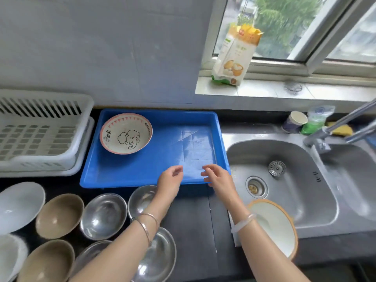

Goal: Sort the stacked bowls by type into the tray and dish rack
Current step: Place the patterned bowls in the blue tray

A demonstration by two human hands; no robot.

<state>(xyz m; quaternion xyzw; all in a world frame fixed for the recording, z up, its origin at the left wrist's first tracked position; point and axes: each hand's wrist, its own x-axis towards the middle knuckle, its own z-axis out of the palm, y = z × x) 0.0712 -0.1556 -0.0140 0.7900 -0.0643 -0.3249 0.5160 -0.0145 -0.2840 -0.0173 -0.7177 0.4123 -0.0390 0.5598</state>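
Note:
A blue tray (pixel 114 176) lies on the dark counter with one ceramic bowl (pixel 125 135) printed with an elephant in its far left corner. A white dish rack (pixel 40 137) stands to the tray's left. My left hand (pixel 170 180) and my right hand (pixel 215 177) hover over the tray's near edge, fingers apart and holding nothing. Loose bowls sit at the front left: two tan bowls (pixel 60 215), several steel bowls (pixel 103 216) and white bowls (pixel 19 204). An orange-rimmed white bowl (pixel 274 226) rests on the sink's near edge under my right forearm.
A steel double sink (pixel 284 180) with a faucet (pixel 335 129) lies to the right. A paper cup (pixel 295 121), a bag and a yellow sponge sit behind it. A flour bag (pixel 234 55) stands on the window sill.

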